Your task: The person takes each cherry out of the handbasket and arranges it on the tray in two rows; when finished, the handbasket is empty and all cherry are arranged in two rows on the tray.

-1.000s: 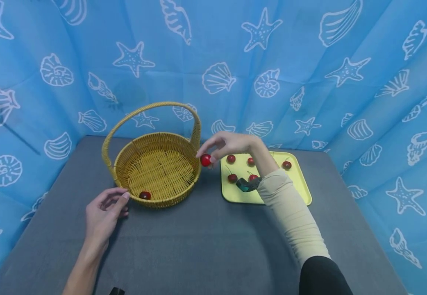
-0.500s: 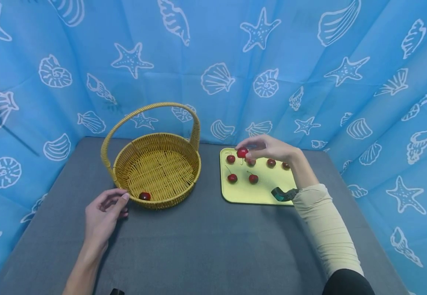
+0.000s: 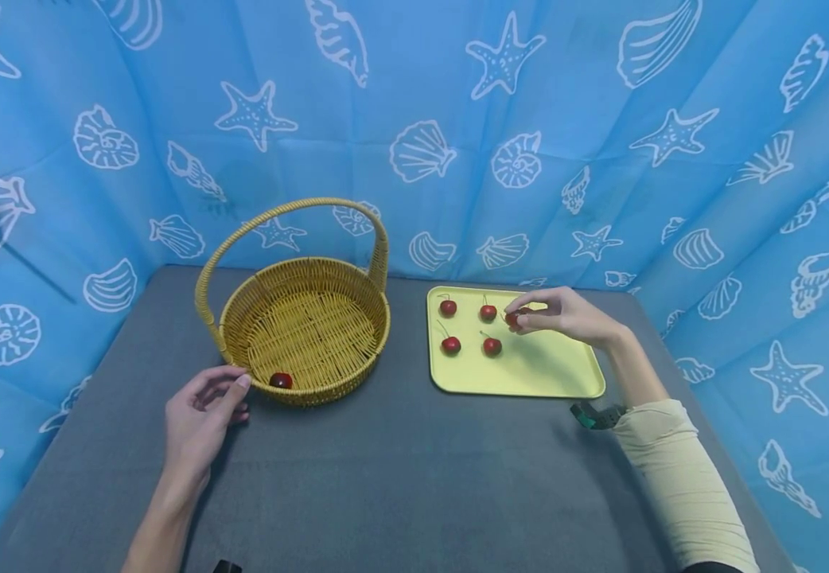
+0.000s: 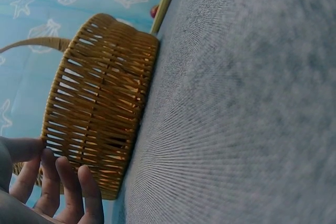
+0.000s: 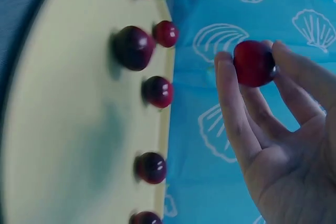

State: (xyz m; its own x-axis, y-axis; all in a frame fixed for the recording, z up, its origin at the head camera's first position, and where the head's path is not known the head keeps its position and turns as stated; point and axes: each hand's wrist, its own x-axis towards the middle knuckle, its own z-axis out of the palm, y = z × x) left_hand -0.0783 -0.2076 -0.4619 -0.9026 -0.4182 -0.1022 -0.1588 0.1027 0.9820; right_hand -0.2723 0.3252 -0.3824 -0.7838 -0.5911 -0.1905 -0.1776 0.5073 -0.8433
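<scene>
My left hand [image 3: 203,414] pinches the rim of a round yellow wicker basket [image 3: 332,390] at its front left; in the left wrist view, the fingers [image 4: 50,182] lie beside the woven wall. Inside the basket, near the front, sits one dark red cherry [image 3: 282,380]. Over the yellow tray [image 3: 472,378], my right hand [image 3: 572,318] holds another cherry [image 5: 254,63] between thumb and fingertips, lifted off the tray surface. Several stemmed cherries lie on the tray, among them one at the front left [image 3: 451,345] and one beside it [image 3: 492,347].
A grey cloth [image 3: 386,477] covers the table. The basket's tall arched handle [image 3: 300,204] rises above its rim. Behind and at both sides hangs a blue curtain [image 3: 450,72] with white shells and starfish.
My right hand has carried its cherry to the right, from beside the basket's right rim to over the tray. The left hand and the basket have stayed in place.
</scene>
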